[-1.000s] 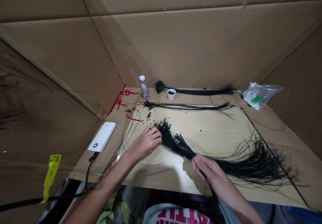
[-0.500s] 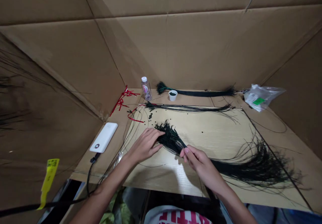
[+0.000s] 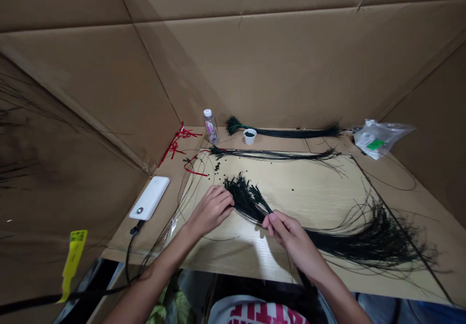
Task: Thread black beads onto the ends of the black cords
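My right hand [image 3: 282,227] is closed around a bundle of thin dark strands [image 3: 353,244], near its left part. Leftward of that grip, the bundle fans out into a bushy, knobbly dark-green head [image 3: 242,190]. My left hand [image 3: 214,208] sits at the lower left of this head, fingers curled together against its edge. What lies between those fingertips is hidden. To the right of my right hand, the strands trail across the board and spread into loose, wispy ends.
Behind lie a thinner strand bundle [image 3: 276,155] and a tied bundle [image 3: 291,133], beside a white cup [image 3: 249,136] of dark bits and a clear bottle [image 3: 211,128]. Red ribbons [image 3: 174,146] and a white power bank [image 3: 150,198] are left; a plastic bag [image 3: 378,139] is right.
My left hand's fingers have drawn back slightly from over the bushy head and curled in at its left edge. My right hand keeps its grip on the bundle.
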A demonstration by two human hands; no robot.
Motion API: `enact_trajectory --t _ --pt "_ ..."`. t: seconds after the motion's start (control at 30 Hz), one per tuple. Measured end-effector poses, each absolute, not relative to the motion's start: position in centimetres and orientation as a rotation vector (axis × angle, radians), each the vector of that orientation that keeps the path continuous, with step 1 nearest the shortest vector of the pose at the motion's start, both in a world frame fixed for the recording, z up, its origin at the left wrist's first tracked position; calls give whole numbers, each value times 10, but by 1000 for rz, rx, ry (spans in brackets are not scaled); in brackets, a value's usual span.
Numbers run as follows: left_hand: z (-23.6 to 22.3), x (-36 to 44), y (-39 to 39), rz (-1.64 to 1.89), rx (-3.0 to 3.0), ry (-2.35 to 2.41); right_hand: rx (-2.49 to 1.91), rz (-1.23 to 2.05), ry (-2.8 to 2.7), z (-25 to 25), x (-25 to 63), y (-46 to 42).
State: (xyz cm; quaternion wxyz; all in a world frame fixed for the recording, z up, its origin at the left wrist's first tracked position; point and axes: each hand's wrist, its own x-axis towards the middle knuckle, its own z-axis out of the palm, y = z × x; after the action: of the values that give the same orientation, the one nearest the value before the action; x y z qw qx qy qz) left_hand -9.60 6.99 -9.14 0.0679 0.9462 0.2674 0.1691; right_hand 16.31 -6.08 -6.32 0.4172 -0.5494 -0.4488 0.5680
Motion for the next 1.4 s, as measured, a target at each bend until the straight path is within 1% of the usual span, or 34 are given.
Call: enact_trajectory --t 0.23,0.5,0.8,1.07,1.3,1.4 --pt "-89 -96 69 486 2935 704 -1384 1413 -1139 -64 164 -63" --pt "-70 -111 46 558 2861 705 -1386 1365 -1205 -62 161 -63" --pt "-55 -115 31 599 2705 763 -1359 1126 -1419 -60 147 -55" --pt "-50 -108 39 590 2700 811 -1376 1104 -1453 -69 140 -46" --pt "-28 -111 24 722 2643 784 -1398 1004 -1585 -60 136 -49" --pt "-21 -115 17 777 2633 836 -1349 1083 -1657 -57 131 -50"
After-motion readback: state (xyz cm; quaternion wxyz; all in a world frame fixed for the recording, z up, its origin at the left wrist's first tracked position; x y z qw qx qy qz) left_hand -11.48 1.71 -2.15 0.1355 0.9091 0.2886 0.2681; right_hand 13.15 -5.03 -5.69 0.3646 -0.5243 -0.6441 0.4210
